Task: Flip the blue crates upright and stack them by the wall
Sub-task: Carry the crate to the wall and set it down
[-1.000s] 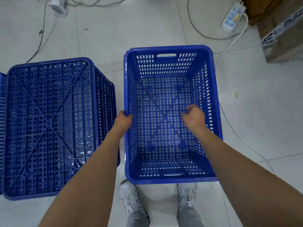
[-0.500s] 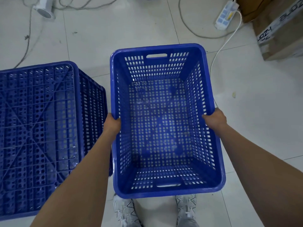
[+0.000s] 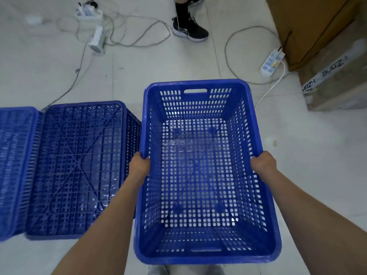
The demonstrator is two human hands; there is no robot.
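White tile floor [image 3: 297, 175]. Left hand [image 3: 139, 165] clamps left rim of upright blue crate [image 3: 200, 257], right hand [image 3: 263, 162] clamps right rim. Overturned crate [image 3: 75, 167] just beside.

The held crate [image 3: 204, 171] is blue moulded plastic, its walls and bottom perforated, its rim smooth with a slight sheen. The overturned crate [image 3: 75, 167] beside it is the same plastic, its ribbed underside catching glossy highlights. The floor [image 3: 309, 155] is pale, smooth tile with a dull shine. The boxes [image 3: 327, 56] are matt brown cardboard. The power strip [image 3: 271, 62] is white plastic.
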